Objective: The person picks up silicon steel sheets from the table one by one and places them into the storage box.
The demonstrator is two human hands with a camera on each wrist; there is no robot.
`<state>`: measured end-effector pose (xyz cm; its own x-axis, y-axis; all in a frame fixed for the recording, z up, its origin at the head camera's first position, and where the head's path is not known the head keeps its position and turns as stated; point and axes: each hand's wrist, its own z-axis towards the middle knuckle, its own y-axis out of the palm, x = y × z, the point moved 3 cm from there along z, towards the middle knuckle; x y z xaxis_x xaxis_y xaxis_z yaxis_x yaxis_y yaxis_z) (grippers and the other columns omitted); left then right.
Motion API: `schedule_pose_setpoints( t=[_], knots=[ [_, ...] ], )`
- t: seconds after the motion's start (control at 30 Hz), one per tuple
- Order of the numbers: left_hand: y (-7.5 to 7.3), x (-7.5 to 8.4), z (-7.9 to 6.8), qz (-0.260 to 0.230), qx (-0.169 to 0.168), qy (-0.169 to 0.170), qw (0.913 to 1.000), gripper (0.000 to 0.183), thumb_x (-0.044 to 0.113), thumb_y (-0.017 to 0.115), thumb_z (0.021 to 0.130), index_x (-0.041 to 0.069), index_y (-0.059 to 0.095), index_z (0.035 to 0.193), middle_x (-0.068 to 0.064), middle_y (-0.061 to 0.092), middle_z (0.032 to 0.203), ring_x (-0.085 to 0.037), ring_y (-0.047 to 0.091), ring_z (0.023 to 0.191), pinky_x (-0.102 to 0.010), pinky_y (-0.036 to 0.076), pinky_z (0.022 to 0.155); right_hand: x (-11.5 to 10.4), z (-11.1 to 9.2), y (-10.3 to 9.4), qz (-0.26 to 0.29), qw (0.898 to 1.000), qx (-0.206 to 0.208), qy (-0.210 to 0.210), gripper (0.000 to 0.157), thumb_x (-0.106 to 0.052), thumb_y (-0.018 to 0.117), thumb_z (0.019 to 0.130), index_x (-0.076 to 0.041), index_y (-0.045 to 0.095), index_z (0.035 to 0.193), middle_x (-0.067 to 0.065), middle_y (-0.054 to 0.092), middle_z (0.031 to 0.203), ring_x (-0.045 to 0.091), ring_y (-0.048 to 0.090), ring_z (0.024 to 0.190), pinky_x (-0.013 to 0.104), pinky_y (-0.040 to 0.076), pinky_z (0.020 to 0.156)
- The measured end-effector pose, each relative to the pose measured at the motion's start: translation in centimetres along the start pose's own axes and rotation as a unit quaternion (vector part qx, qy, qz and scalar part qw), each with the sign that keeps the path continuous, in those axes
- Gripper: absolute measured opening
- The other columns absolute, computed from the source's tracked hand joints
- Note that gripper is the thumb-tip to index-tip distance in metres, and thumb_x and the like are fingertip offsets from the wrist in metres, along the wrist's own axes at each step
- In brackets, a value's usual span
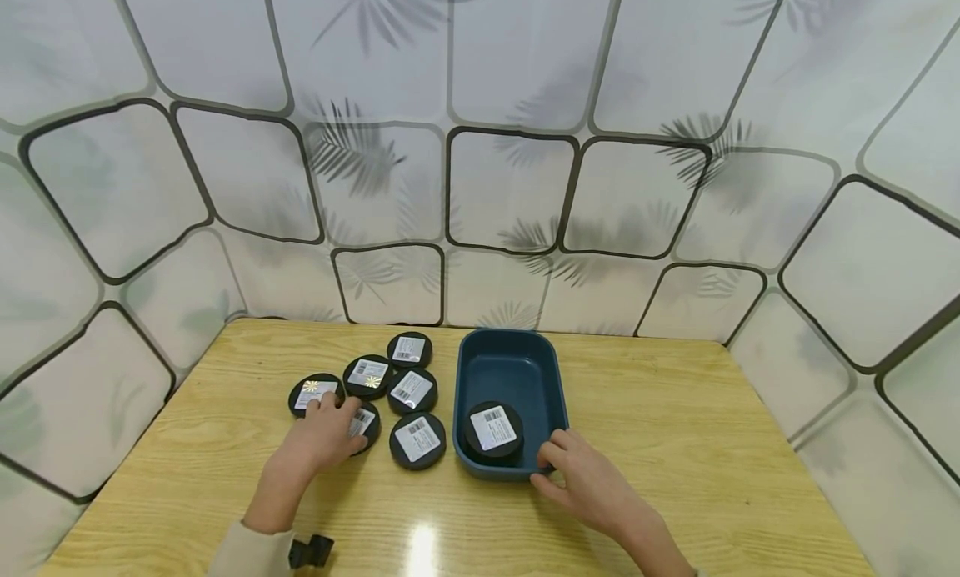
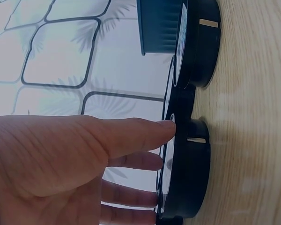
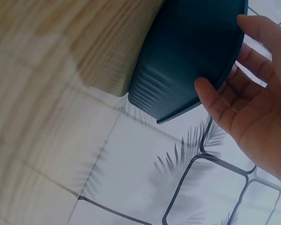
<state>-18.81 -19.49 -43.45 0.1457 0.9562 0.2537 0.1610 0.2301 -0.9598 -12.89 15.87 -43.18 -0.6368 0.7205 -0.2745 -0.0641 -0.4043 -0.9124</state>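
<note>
The left hand point(image 1: 318, 431) touches a black disc point(image 1: 366, 425) with nearly straight fingers; the right hand point(image 1: 588, 481) grips the near right corner of the blue box point(image 1: 517, 377) with its fingers.

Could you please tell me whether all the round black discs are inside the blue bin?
No, the head view shows six black discs on the wooden table, left of the blue bin.

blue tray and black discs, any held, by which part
The right hand holds the blue tray by its rim's near right corner; whether the left hand grips a black disc cannot be told.
</note>
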Motion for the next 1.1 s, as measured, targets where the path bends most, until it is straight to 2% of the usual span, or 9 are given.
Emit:
schedule_pose_setpoints(
  t=[0.23, 0.63, 1.1],
  knots=[
    [-0.11, 0.01, -0.08, -0.002, -0.010, -0.007, 0.9999, 0.055, 0.026, 0.073, 0.088, 0.000, 0.054, 0.132, -0.036, 0.048, 0.127, -0.054, 0.045, 0.118, -0.066, 0.045, 0.089, -0.04, 0.02, -0.06, 0.000, 1.000, 0.005, 0.003, 0.018, -0.019, 0.077, 0.086, -0.022, 0.060, 0.081, -0.013, 0.046, 0.082, 0.002, 0.042, 0.077, 0.021, 0.045, 0.066],
    [-0.13, 0.09, -0.06, 0.012, -0.019, -0.007, 0.9997, 0.055, 0.028, 0.073, 0.089, 0.002, 0.057, 0.135, -0.035, 0.048, 0.127, -0.053, 0.046, 0.117, -0.065, 0.046, 0.089, -0.15, 0.08, -0.18, 0.014, 1.000, -0.013, 0.017, 0.015, -0.019, 0.075, 0.088, -0.021, 0.061, 0.082, -0.012, 0.046, 0.083, 0.003, 0.042, 0.077, 0.022, 0.045, 0.067],
    [-0.14, 0.03, -0.21, 0.010, -0.015, 0.002, 0.9998, 0.062, 0.028, 0.079, 0.083, 0.002, 0.058, 0.135, -0.035, 0.046, 0.126, -0.051, 0.045, 0.115, -0.065, 0.046, 0.088, -0.02, 0.07, -0.08, 0.007, 1.000, -0.011, 0.018, 0.016, -0.020, 0.076, 0.087, -0.021, 0.061, 0.082, -0.012, 0.046, 0.083, 0.002, 0.042, 0.077, 0.021, 0.045, 0.066]
  ],
)
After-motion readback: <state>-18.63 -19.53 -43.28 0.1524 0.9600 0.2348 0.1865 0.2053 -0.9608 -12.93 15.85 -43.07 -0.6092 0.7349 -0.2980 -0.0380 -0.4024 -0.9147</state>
